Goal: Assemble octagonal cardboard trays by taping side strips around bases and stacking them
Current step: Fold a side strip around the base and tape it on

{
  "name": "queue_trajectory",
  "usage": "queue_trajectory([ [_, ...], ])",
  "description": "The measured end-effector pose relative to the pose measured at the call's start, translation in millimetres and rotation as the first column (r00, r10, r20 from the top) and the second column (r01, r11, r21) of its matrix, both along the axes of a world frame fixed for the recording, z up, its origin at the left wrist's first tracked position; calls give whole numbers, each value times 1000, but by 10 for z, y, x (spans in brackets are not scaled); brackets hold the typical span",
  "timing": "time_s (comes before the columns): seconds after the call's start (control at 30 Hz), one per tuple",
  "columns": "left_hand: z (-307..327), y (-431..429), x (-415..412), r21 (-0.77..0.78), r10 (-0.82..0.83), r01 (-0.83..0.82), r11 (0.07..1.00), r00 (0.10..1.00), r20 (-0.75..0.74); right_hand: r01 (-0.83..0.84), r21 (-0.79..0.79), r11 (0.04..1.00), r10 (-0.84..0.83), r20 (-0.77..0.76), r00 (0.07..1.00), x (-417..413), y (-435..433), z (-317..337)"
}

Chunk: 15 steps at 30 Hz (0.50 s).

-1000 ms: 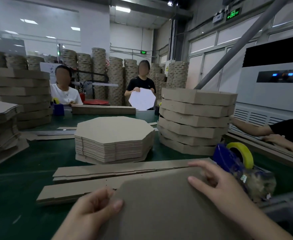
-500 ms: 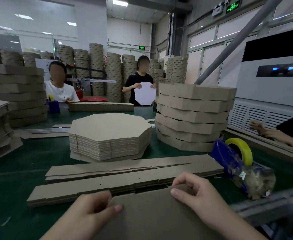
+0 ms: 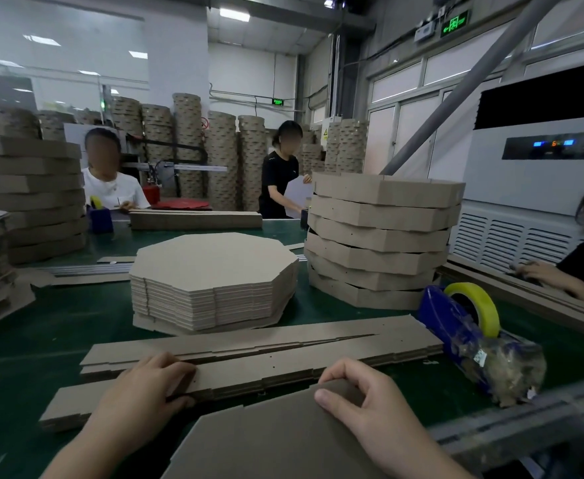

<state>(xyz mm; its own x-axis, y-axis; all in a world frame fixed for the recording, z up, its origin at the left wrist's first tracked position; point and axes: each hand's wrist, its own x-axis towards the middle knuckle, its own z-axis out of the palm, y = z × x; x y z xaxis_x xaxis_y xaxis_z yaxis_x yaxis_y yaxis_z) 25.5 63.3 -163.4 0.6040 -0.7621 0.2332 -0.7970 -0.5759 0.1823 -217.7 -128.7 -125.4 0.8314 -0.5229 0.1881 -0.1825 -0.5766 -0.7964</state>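
Observation:
An octagonal cardboard base (image 3: 276, 437) lies flat at the near table edge. My right hand (image 3: 363, 402) pinches its far corner, thumb on top. My left hand (image 3: 145, 388) has left the base and curls its fingers over the near end of the top side strip (image 3: 283, 369) in a long pile of strips. Behind the strips sits a stack of flat octagonal bases (image 3: 214, 278). To its right stands a stack of finished trays (image 3: 380, 236). A blue tape dispenser (image 3: 456, 326) with a yellow roll sits at the right.
The green table (image 3: 59, 326) holds more cardboard stacks (image 3: 28, 195) at the left and another strip pile (image 3: 193, 219) at the back. Three other people work around the table. A metal rail (image 3: 525, 420) runs along the near right edge.
The base has slid toward me, off the strip pile. My left hand let go of the base's corner and moved forward onto the strips. My right hand stays on the base.

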Motion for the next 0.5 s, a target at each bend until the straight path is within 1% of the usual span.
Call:
queue_trajectory([
  [0.13, 92, -21, 36, -15, 16, -16, 1000, 1000, 16, -5, -7, 1000, 5, 8, 1000, 25, 31, 21],
  [0.23, 172, -4, 57, -31, 17, -17, 999, 1000, -8, -4, 17, 1000, 4, 5, 1000, 48, 58, 23],
  [0.37, 286, 16, 50, -114, -21, 14, 993, 998, -57, 5, 73, 997, -6, 13, 1000, 103, 92, 17],
  [0.5, 320, 2, -34, -207, -105, 88, 974, 992, -73, -28, 102, 994, 31, -30, 999, 148, 150, -53],
])
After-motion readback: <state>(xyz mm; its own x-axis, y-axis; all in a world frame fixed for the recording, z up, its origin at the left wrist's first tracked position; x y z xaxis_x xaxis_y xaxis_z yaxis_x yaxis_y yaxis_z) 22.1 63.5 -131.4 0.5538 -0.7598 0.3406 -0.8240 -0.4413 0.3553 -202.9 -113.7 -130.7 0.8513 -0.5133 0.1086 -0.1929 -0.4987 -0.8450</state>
